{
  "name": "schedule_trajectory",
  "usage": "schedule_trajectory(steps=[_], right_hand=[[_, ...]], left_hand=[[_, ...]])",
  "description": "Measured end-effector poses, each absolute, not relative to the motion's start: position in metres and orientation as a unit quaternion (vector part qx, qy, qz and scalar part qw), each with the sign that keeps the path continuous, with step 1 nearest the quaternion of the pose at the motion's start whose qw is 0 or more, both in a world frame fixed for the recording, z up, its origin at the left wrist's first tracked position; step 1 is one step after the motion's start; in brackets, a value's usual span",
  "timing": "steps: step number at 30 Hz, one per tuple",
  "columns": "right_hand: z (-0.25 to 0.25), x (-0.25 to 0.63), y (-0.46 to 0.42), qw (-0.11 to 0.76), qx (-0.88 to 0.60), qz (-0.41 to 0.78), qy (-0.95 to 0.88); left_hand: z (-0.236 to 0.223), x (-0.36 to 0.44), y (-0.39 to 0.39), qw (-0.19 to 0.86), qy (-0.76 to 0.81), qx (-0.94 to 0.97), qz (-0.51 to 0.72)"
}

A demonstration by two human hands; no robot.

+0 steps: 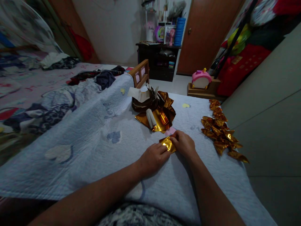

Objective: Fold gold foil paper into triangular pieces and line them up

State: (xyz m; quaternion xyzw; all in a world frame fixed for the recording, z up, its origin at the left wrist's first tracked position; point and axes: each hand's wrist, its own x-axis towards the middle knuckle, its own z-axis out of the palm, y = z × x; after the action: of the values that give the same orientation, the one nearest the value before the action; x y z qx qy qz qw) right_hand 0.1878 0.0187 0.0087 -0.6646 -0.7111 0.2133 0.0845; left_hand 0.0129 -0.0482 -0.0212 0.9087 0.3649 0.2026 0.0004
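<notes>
A small folded piece of gold foil paper (167, 143) lies on the pale blue quilt (101, 150) between my two hands. My left hand (154, 158) presses on its left edge with curled fingers. On the right edge, my right hand (184, 143) pinches the same piece. Just beyond it lies a stack of flat gold foil sheets (162, 117) with a white roll (150, 117) on top. A row of several folded gold pieces (219, 130) runs along the quilt's right side.
A dark round container (144, 102) with white paper sits behind the foil stack, next to a wooden bed rail (141, 73). Rumpled bedding and clothes cover the bed at left. A pink toy (201, 78) on a wooden stand, a dark shelf unit and a door stand beyond.
</notes>
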Motion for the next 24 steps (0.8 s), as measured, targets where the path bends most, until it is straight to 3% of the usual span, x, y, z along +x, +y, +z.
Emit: schedule_trajectory(steps=[15,24], right_hand=[[0.0029,0.1967,0.023,0.122,-0.647,0.25,-0.71],[0.0048,0.1966,0.0225,0.1,-0.635,0.252,-0.724]], left_hand=[[-0.0173,0.0071,-0.0459,-0.02,0.375,0.901,0.216],[-0.02,0.0034,-0.0445,0.004,0.4,0.888,0.226]])
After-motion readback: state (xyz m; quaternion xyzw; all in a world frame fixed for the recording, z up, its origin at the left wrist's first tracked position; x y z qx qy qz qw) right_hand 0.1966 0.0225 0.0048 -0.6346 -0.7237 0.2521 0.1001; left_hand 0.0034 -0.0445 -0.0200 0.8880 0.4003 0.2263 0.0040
